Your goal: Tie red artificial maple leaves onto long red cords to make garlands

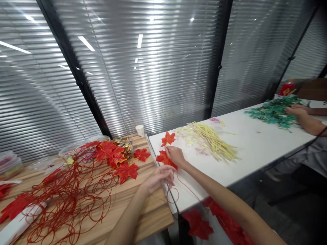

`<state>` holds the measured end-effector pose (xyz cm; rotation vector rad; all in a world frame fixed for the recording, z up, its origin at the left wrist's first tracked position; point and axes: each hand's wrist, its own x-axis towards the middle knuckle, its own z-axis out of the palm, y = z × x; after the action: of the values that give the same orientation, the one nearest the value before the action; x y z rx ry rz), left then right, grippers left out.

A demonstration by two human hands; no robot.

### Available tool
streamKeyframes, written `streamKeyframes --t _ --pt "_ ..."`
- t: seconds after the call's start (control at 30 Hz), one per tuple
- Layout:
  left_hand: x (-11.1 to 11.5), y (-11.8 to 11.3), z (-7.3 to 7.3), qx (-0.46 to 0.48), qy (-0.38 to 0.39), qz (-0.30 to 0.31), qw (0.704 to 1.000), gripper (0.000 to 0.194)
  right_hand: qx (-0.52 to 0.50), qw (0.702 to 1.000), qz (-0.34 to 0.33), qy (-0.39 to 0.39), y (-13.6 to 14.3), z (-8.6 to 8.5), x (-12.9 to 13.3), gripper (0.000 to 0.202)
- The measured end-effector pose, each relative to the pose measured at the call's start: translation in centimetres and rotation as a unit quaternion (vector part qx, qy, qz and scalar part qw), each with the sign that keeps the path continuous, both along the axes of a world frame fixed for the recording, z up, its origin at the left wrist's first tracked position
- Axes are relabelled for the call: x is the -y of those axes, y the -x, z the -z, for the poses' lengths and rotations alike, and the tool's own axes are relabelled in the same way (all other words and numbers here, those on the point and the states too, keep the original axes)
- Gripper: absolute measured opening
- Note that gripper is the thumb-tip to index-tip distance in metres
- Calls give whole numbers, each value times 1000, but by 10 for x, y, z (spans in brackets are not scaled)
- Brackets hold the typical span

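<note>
My right hand is closed in a pinch at the stem end of a red artificial maple leaf over the white table. Just below and to the left, my left hand has its fingers curled around a thin red cord, which loops down past the table edge. Another red maple leaf lies just beyond my right fingertips. Under my right forearm hang more red leaves, low by my lap. The exact grip of my left fingertips is partly hidden.
A tangle of red cord and red leaves cover the wooden table, with a paper cup behind. Yellow stems lie on the white table. At far right, another person's hands touch green foliage.
</note>
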<state>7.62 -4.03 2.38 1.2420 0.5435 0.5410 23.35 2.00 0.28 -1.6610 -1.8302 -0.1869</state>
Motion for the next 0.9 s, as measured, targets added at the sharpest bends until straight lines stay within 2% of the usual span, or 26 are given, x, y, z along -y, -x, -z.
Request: streamKeyframes --t 0.13,0.23,0.3,0.4,0.5,0.63,0.73,0.9 --pt "-11 1 5 9 -55 -83 995 28 85 995 35 38 -22 -27 15 32" --pt "-11 -3 4 47 -98 -137 985 38 168 983 32 71 -22 -44 21 28" --pt "-7 -6 3 53 -100 -114 987 38 219 972 4 89 -13 -51 23 23" --pt "1 -9 6 19 -107 -73 991 26 266 957 -28 115 -1 -55 27 20" --pt "-1 -7 10 1 -86 -83 993 25 280 951 -33 125 -5 -58 35 19" --pt "-14 4 9 19 -15 -90 996 30 294 948 10 123 -45 -63 55 20" --pt "-18 13 3 -12 -13 -72 997 30 292 943 71 140 -90 -67 80 24" --pt "-8 16 -11 -108 -44 88 989 31 270 947 135 114 -156 -63 138 32"
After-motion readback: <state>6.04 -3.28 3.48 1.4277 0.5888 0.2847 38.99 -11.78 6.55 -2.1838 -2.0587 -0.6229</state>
